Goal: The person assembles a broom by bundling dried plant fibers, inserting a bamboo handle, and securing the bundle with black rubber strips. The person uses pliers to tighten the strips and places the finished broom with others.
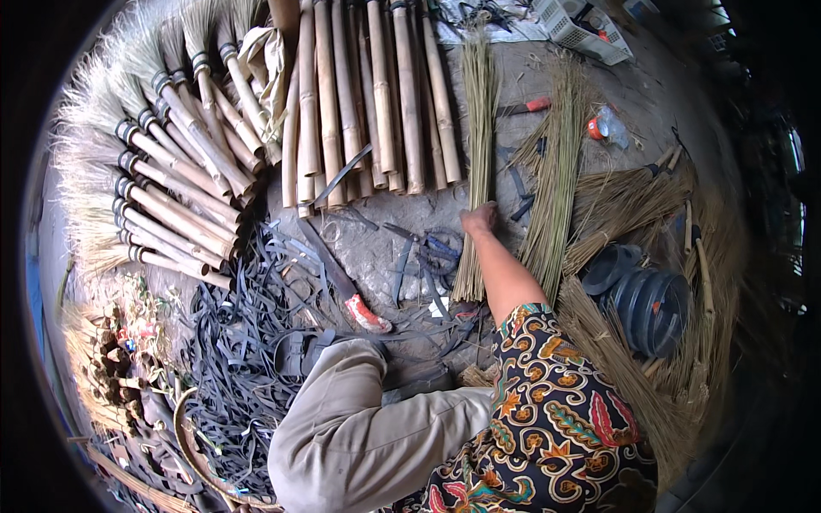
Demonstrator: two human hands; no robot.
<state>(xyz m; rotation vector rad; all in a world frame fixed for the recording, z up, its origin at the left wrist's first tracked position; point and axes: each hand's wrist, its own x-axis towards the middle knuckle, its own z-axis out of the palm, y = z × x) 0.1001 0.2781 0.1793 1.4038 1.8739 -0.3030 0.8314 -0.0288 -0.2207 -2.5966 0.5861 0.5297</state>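
My right hand (480, 220) reaches forward from a patterned sleeve and closes round the lower part of a long bundle of thin straw stalks (479, 128). The bundle lies lengthwise on the ground, its feathery tips pointing away from me. To its right rests a second loose straw bundle (554, 162). Left of my forearm are a pair of scissors (415, 235) and a large knife (329, 261) with a red-and-white handle. My left hand does not show.
Bamboo poles (376, 94) lie side by side ahead. Finished brooms (171, 179) fan out at the left, above a heap of black rubber strips (231, 368). On the right are a dark plastic container (650, 308), a clear bottle (611, 126) and more straw (624, 205).
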